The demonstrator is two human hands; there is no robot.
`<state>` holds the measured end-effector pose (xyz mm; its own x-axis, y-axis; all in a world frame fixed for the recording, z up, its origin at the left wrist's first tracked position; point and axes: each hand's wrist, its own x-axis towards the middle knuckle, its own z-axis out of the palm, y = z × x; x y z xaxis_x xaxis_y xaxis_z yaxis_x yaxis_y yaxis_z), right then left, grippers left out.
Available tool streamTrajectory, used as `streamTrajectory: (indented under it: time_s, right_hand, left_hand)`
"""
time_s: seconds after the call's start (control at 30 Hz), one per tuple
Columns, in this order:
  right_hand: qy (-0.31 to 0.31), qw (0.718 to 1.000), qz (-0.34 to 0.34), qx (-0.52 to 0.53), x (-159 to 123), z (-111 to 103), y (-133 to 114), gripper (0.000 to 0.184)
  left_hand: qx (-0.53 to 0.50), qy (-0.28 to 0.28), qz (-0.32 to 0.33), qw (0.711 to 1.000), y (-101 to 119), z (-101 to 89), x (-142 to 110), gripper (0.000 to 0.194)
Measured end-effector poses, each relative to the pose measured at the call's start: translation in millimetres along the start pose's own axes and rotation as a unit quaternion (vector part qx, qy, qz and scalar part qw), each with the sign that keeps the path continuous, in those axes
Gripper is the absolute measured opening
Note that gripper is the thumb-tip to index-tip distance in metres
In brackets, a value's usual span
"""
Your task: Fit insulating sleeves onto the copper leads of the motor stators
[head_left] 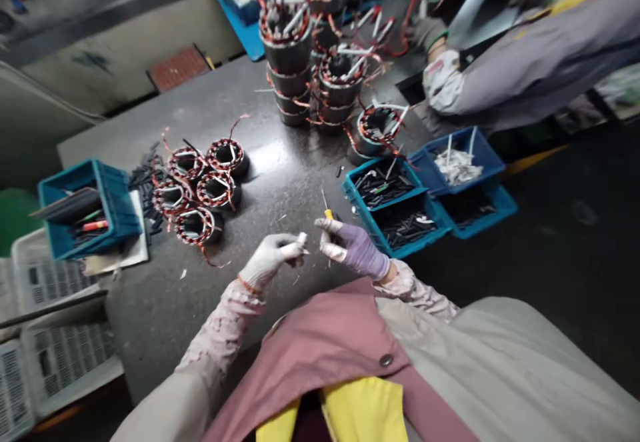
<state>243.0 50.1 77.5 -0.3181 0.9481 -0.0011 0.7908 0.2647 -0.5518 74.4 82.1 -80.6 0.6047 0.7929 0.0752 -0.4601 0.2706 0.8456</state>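
Observation:
My left hand [273, 257], in a white knitted glove, is closed with thumb and fingers pressed together above the table. A small white bit shows at its fingertips, too small to name. Just across from it, my right hand [356, 249] wears a purple glove with pale fingertips; its thumb and fingers are apart. Beside the right fingertips is a small screwdriver [329, 214] with a yellow handle, its thin shaft pointing away from me; the hand partly hides it. Left of my hands stands a group of several wire-wound motor stators [216, 190] with copper windings and white sleeves.
Stacked stators [286, 49] stand at the back. On the right are blue bins [400, 250] of black tube pieces and a blue bin [493, 162] of white pieces. Another blue bin [117, 195] sits left. A co-worker's sleeved arm [525, 55] reaches in from the right.

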Motion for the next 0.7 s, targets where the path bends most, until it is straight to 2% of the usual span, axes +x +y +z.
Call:
streamTrajectory:
  time_s: [0.07, 0.13, 0.2, 0.27, 0.33, 0.4, 0.43, 0.47, 0.5, 0.57, 0.63, 0.67, 0.7]
  right_hand:
    - [-0.031, 0.998, -0.038, -0.025, -12.0, -22.6, -16.1, 0.040]
    - [-0.025, 0.994, -0.079, -0.068, -22.2, -39.6, -26.2, 0.027]
    - [0.015, 0.990, -0.099, -0.096, -32.4, -53.0, -29.8, 0.017]
    - [0.091, 0.986, -0.098, -0.103, -42.7, -67.3, -28.5, 0.017]
    - [0.175, 0.976, -0.079, -0.106, -52.2, -88.9, -25.7, 0.017]
    - [0.257, 0.957, -0.050, -0.121, -59.3, -122.4, -23.6, 0.017]
    - [0.298, 0.944, -0.032, -0.136, -61.1, -143.7, -22.5, 0.017]
    - [0.341, 0.927, -0.015, -0.157, -61.4, -167.4, -20.9, 0.019]
    - [0.380, 0.906, 0.000, -0.185, -59.9, -192.6, -18.4, 0.020]
    - [0.419, 0.869, 0.025, -0.262, -51.8, -242.9, -10.0, 0.021]
    - [0.375, 0.858, 0.050, -0.347, -39.1, -285.9, 1.9, 0.021]
    - [0.332, 0.858, 0.066, -0.386, -32.3, -302.7, 8.0, 0.022]
    - [0.285, 0.856, 0.084, -0.422, -25.9, -315.8, 13.5, 0.024]
  left_hand:
    - [-0.065, -0.115, -0.001, 0.991, 26.8, 32.4, 18.6, 0.059]
    - [-0.072, -0.175, -0.012, 0.982, 46.8, 58.7, 35.5, 0.065]
    - [-0.041, -0.213, -0.027, 0.976, 58.8, 80.4, 49.3, 0.069]
    - [0.004, -0.215, -0.002, 0.977, 67.3, 96.8, 63.8, 0.070]
    - [0.045, -0.202, 0.078, 0.975, 79.9, 104.7, 82.3, 0.069]
    - [0.097, -0.153, 0.181, 0.967, 101.4, 101.8, 106.1, 0.062]
    - [0.140, -0.108, 0.225, 0.958, 115.1, 97.2, 120.0, 0.056]
    - [0.203, -0.050, 0.257, 0.943, 129.7, 91.6, 135.3, 0.051]
    - [0.288, 0.015, 0.280, 0.915, 144.2, 86.1, 151.5, 0.047]
    - [0.472, 0.101, 0.293, 0.826, 169.1, 79.2, 185.3, 0.048]
    - [0.589, 0.108, 0.284, 0.749, 184.3, 80.2, 216.5, 0.049]
    - [0.614, 0.096, 0.281, 0.732, 187.9, 83.1, 229.8, 0.046]
    - [0.621, 0.084, 0.279, 0.727, 189.3, 86.6, 241.0, 0.043]
